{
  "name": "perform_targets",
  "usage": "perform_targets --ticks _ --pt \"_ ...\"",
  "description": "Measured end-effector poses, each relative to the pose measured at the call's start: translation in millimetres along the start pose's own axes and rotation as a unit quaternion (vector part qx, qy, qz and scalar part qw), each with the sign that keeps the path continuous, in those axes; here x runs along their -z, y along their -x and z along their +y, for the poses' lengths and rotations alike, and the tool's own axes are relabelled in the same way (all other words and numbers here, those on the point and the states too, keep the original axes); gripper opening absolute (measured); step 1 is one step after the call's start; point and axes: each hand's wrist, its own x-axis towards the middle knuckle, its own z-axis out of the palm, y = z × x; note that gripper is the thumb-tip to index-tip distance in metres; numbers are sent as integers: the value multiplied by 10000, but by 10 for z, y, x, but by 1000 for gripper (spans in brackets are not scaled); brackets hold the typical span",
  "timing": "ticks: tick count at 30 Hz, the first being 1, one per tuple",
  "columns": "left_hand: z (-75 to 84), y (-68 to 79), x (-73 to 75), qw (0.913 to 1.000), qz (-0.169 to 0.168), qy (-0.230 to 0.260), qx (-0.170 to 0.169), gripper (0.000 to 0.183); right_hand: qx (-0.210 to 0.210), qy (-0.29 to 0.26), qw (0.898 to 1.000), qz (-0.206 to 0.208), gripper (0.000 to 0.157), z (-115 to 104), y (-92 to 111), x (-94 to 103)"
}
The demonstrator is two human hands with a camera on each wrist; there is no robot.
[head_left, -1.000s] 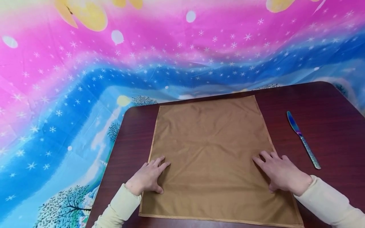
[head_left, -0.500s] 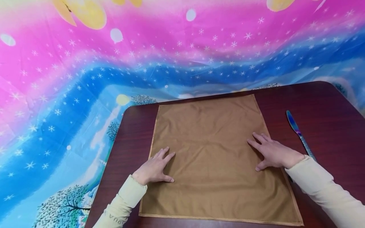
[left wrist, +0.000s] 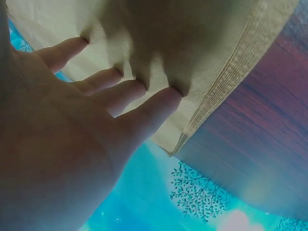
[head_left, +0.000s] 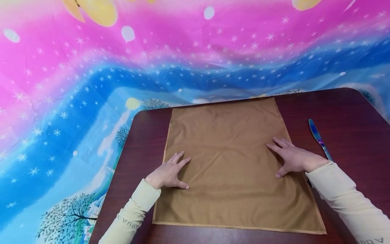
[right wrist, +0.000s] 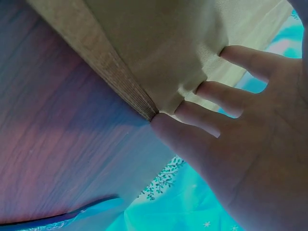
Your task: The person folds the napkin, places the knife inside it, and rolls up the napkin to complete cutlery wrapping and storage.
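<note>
A brown cloth napkin (head_left: 228, 189) with a stitched hem lies spread flat on the dark wooden table, faintly creased. Near its left edge, my left hand (head_left: 168, 173) rests on it with fingers spread; in the left wrist view the fingertips (left wrist: 169, 96) touch the fabric. My right hand (head_left: 292, 158) lies the same way at the right edge, and in the right wrist view its fingertips (right wrist: 185, 108) press on the cloth beside the hem. Right of the napkin is a table knife (head_left: 315, 132) with an iridescent blade, its handle partly hidden behind the right sleeve.
The dark reddish table (head_left: 353, 115) has rounded far corners, and the napkin reaches almost to its back edge. Behind and to the left hangs a pink and blue printed backdrop (head_left: 182, 40) with snowflakes and trees.
Both hands have slid forward over the napkin, away from the body, fingers still spread. The right forearm now covers part of the knife's handle. The head view has shifted slightly.
</note>
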Motion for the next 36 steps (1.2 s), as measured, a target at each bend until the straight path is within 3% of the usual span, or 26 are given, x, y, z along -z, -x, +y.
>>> perform_targets --ticks 14,18,23,26,28,32,36 --pt "-34 9 -9 10000 38 43 -73 102 29 -31 10000 49 111 55 -25 -19" --pt "-68 75 -7 9993 240 134 -271 92 18 -27 10000 70 111 55 -25 -14" --pt "-123 240 5 9963 774 -133 -340 70 -68 0 10000 59 110 37 -29 6" --pt "-167 403 26 9953 906 -335 -78 55 -101 68 9999 93 109 29 -36 16" --pt "-203 536 41 9961 801 -314 204 47 -127 169 9997 153 105 30 -41 21" --pt "-291 824 51 9956 375 160 847 36 -206 376 9987 262 93 26 -65 37" --pt "-363 1067 42 9880 32 710 1369 28 -172 506 9979 369 81 19 -103 65"
